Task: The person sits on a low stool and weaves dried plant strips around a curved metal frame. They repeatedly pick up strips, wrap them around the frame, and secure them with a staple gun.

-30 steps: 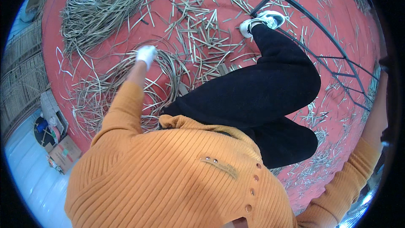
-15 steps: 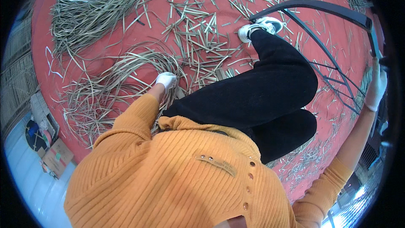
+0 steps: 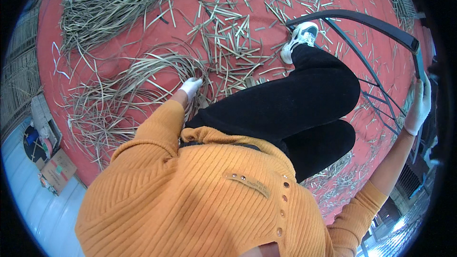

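My left hand (image 3: 192,88), in a white glove, is closed at the gathered end of a bundle of pale green-brown strips (image 3: 157,64). The strips bend round in an arc and fan out loosely to the left over the red floor covering. Far to the right, my right hand (image 3: 419,107), also gloved in white, grips the upright leg of a black frame (image 3: 362,16). That frame has a curved flat top bar and thin crossed legs, and it stands tilted beyond my knees. Part of its leg is hidden behind my right hand.
A larger heap of strips (image 3: 109,7) lies at the far left. Short cut pieces (image 3: 233,33) are scattered over the red floor covering (image 3: 52,62). My shoe (image 3: 301,40) rests by the frame's end. A cardboard box (image 3: 59,169) stands at the lower left, below woven panels (image 3: 21,71).
The right hand and the frame have shifted slightly left and down in the picture. My feet have moved, so one shoe shows where two did. The left hand keeps its place at the strips.
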{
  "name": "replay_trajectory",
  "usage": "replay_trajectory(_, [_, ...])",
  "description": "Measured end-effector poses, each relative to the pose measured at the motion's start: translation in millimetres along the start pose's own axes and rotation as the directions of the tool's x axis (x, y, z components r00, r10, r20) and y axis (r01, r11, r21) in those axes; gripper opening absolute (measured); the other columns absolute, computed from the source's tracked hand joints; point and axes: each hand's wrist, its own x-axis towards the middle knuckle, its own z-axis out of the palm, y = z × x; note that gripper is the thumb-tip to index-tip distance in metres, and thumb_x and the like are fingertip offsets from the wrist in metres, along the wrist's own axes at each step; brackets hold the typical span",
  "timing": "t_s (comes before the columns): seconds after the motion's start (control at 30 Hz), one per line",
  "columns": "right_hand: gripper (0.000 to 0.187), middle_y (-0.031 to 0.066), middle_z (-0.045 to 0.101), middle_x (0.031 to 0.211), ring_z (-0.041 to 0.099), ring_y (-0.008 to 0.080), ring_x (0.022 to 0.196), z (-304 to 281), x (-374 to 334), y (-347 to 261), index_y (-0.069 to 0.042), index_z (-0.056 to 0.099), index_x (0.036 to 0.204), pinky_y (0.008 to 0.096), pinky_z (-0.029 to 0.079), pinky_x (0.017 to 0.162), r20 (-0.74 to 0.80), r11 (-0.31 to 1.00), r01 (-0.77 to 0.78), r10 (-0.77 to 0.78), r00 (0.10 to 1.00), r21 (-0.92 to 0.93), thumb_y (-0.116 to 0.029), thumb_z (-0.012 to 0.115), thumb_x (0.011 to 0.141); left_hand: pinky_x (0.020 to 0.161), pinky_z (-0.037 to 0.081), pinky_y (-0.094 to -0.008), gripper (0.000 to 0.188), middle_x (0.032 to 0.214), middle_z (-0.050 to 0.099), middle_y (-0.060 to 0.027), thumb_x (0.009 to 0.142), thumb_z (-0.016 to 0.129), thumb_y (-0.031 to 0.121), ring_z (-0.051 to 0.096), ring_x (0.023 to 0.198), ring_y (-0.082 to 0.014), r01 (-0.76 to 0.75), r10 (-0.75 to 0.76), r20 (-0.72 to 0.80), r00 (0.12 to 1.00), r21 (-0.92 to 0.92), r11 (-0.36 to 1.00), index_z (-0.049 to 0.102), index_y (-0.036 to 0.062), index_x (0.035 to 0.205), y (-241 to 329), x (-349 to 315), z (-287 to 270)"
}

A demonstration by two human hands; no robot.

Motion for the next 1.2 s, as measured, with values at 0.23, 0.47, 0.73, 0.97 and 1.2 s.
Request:
replay_trajectory(0.23, [0.04,0.0065,0.068,0.124,0.061,0.0149,0.114,1.4,4.6,-2.4,0.0,0.063,0.137,0.029,0.045,0.103,0.004,0.999,0.012,-0.012,1.0,0.044,-0.026,0.056,0.108,0.07,0.051,-0.0405,0.031,0.092,0.068,-0.0022,0.094,0.074,0.035,0.065,0.083,-0.0173,0.004,-0.055,0.175,0.983,0.281,0.96,0.066,0.0109,0.112,2.4,7.9,19.3])
replay_trajectory(0.47, [0.036,0.0077,0.07,0.119,0.063,0.0134,0.111,7.3,-5.3,-9.1,-0.001,0.066,0.134,0.0297,0.047,0.1,-0.047,0.993,0.074,-0.079,0.996,-0.091,-0.023,0.059,0.106,0.062,0.055,-0.043,0.014,0.078,0.066,-0.0069,0.094,0.072,0.021,0.064,0.066,-0.023,-0.084,0.196,-0.12,0.973,0.606,0.791,0.07,0.0073,0.095,5.1,-15.4,-40.3])
replay_trajectory(0.73, [0.03,0.0083,0.072,0.115,0.067,0.015,0.104,9.8,-29.5,-15.0,-0.001,0.068,0.129,0.0292,0.051,0.093,-0.056,0.972,0.217,-0.223,0.973,-0.093,-0.011,0.065,0.101,0.065,0.049,-0.032,0.031,0.099,0.07,-0.0001,0.098,0.068,0.034,0.062,0.079,-0.0139,-0.103,0.097,-0.036,0.995,-0.337,0.936,0.068,0.0102,0.119,43.9,-98.1,-111.9])
replay_trajectory(0.97, [0.031,0.0082,0.073,0.113,0.067,0.015,0.102,15.8,-42.9,-24.0,-0.002,0.069,0.128,0.0305,0.052,0.094,-0.142,0.967,0.25,-0.255,0.957,-0.054,-0.011,0.068,0.098,0.082,0.058,-0.0332,0.046,0.118,0.07,-0.0097,0.099,0.067,0.019,0.069,0.105,-0.0228,-0.173,0.227,0.118,0.967,-0.354,0.919,0.056,0.006,0.141,80.7,-145.3,-132.5])
replay_trajectory(1.2, [0.024,0.011,0.073,0.103,0.069,0.0196,0.09,16.9,-59.9,-20.2,-0.002,0.073,0.118,0.0317,0.052,0.082,-0.225,0.912,0.373,-0.404,0.886,-0.169,-0.016,0.067,0.099,0.086,0.054,-0.0448,0.048,0.079,0.065,0.0011,0.105,0.053,0.051,0.068,0.086,-0.0233,0.004,0.079,0.196,0.977,-0.388,0.922,0.063,0.008,0.123,92.6,-178.7,-127.9])
